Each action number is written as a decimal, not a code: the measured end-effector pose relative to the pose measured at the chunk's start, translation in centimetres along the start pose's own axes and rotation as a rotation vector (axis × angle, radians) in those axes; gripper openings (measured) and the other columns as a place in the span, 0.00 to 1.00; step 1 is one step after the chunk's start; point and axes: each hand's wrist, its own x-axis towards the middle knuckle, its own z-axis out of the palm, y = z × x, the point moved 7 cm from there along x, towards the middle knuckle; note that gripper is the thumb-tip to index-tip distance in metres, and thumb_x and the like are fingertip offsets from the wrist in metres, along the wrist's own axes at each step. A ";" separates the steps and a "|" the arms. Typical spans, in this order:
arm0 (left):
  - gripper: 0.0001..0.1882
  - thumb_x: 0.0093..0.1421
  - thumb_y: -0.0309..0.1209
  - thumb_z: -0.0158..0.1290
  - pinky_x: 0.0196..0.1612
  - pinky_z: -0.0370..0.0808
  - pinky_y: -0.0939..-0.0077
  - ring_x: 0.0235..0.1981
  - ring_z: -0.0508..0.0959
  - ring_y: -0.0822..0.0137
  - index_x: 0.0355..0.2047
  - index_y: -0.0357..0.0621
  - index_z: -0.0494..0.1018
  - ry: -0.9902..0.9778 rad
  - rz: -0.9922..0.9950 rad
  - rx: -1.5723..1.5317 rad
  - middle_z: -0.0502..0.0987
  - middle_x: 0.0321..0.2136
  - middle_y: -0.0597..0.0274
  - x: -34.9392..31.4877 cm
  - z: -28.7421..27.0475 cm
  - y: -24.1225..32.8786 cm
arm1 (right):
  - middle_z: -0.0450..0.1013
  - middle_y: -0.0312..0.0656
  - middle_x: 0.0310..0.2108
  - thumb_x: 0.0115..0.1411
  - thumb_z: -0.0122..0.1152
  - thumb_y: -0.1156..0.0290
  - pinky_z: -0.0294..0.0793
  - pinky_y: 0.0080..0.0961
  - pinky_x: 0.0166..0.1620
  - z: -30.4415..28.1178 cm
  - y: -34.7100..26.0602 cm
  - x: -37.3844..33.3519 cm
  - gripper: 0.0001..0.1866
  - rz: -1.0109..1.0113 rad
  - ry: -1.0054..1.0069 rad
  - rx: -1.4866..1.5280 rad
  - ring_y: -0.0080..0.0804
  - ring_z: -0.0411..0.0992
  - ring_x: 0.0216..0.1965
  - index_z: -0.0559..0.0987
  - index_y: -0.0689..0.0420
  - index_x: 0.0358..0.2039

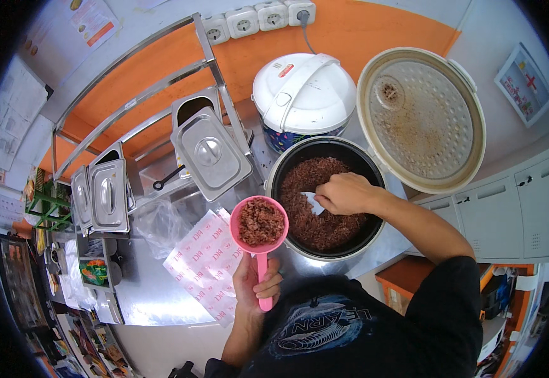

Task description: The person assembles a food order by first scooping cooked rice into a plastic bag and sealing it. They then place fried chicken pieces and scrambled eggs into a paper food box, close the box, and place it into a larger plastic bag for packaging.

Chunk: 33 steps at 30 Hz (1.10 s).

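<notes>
In my left hand (257, 280) is the handle of a pink scoop (262, 301), its round cup heaped with reddish-brown cooked rice (260, 222). The cup is held level beside the left rim of a large rice cooker (273, 173). My right hand (345, 194) reaches into that cooker, fingers closed round a white rice paddle (313, 203). The paddle's blade rests in the brown rice (312, 234) in the dark pot; its handle is hidden by my fingers. The cooker's round lid (426, 126) stands open at the right, with some rice stuck inside it.
Printed wrapping paper (202, 264) lies on the steel table (148, 296), left of the scoop. Behind the cooker stands a closed white rice cooker (305, 94). Steel containers with lids (208, 154) and a clear plastic bag (160, 227) are at the left. Sockets (243, 24) line the wall.
</notes>
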 end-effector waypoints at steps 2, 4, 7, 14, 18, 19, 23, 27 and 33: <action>0.31 0.75 0.53 0.37 0.11 0.59 0.87 0.13 0.61 0.78 0.61 0.36 0.61 0.013 -0.006 0.037 0.63 0.24 0.58 0.1 0.1 -0.1 | 0.80 0.55 0.29 0.65 0.53 0.60 0.78 0.53 0.43 0.1 -0.3 -0.1 0.17 -0.032 -0.002 0.019 0.58 0.79 0.35 0.85 0.58 0.32; 0.30 0.75 0.53 0.37 0.11 0.59 0.87 0.13 0.61 0.78 0.59 0.36 0.62 0.002 -0.012 0.059 0.63 0.24 0.58 0.2 0.4 -0.2 | 0.80 0.55 0.28 0.65 0.53 0.60 0.78 0.53 0.43 0.3 -0.7 -0.3 0.17 -0.078 -0.017 0.040 0.58 0.79 0.34 0.85 0.58 0.31; 0.30 0.75 0.52 0.37 0.11 0.58 0.87 0.13 0.60 0.79 0.60 0.36 0.62 0.008 0.007 0.071 0.64 0.24 0.59 0.3 0.9 -0.1 | 0.80 0.54 0.27 0.65 0.55 0.60 0.78 0.52 0.42 0.3 -0.6 -0.6 0.16 -0.098 -0.033 0.113 0.58 0.79 0.34 0.84 0.58 0.31; 0.29 0.75 0.55 0.36 0.12 0.53 0.87 0.13 0.56 0.80 0.41 0.36 0.67 0.137 0.165 0.425 0.65 0.26 0.65 -1.0 3.2 -1.1 | 0.78 0.55 0.27 0.65 0.56 0.61 0.75 0.47 0.38 -2.6 1.0 -3.6 0.16 -0.085 0.080 0.267 0.59 0.77 0.32 0.84 0.60 0.30; 0.27 0.75 0.54 0.38 0.17 0.57 0.84 0.16 0.59 0.79 0.42 0.39 0.68 0.223 0.124 0.557 0.67 0.30 0.66 -1.1 5.1 -3.9 | 0.78 0.55 0.27 0.65 0.55 0.61 0.75 0.49 0.39 -6.9 0.9 -7.8 0.17 0.010 0.301 0.203 0.59 0.77 0.33 0.83 0.60 0.29; 0.25 0.74 0.53 0.40 0.18 0.59 0.83 0.17 0.59 0.78 0.44 0.40 0.68 0.223 0.105 0.566 0.68 0.31 0.66 -0.6 5.6 -4.8 | 0.78 0.55 0.27 0.66 0.55 0.61 0.75 0.49 0.39 -7.8 0.6 -9.0 0.17 0.062 0.361 0.168 0.60 0.77 0.33 0.82 0.60 0.28; 0.21 0.75 0.49 0.41 0.18 0.61 0.87 0.20 0.62 0.78 0.50 0.43 0.66 0.267 0.039 0.496 0.70 0.32 0.63 3.4 6.3 -8.1 | 0.78 0.56 0.30 0.62 0.56 0.67 0.79 0.48 0.36 -7.4 -1.9 -11.9 0.14 0.255 0.414 -0.085 0.56 0.79 0.31 0.79 0.66 0.40; 0.21 0.75 0.47 0.42 0.18 0.62 0.89 0.20 0.61 0.80 0.50 0.41 0.65 0.213 -0.049 0.322 0.69 0.30 0.62 7.9 6.4 -9.4 | 0.74 0.49 0.35 0.58 0.56 0.71 0.82 0.38 0.32 -2.1 -6.6 -12.9 0.27 0.216 0.534 -0.404 0.46 0.78 0.33 0.70 0.73 0.56; 0.23 0.74 0.49 0.44 0.14 0.59 0.88 0.17 0.59 0.80 0.48 0.39 0.68 0.210 -0.112 0.311 0.67 0.26 0.63 8.0 4.3 -8.7 | 0.72 0.46 0.34 0.58 0.56 0.71 0.81 0.34 0.31 -0.8 -5.5 -14.1 0.34 0.177 0.642 -0.426 0.42 0.76 0.32 0.63 0.72 0.64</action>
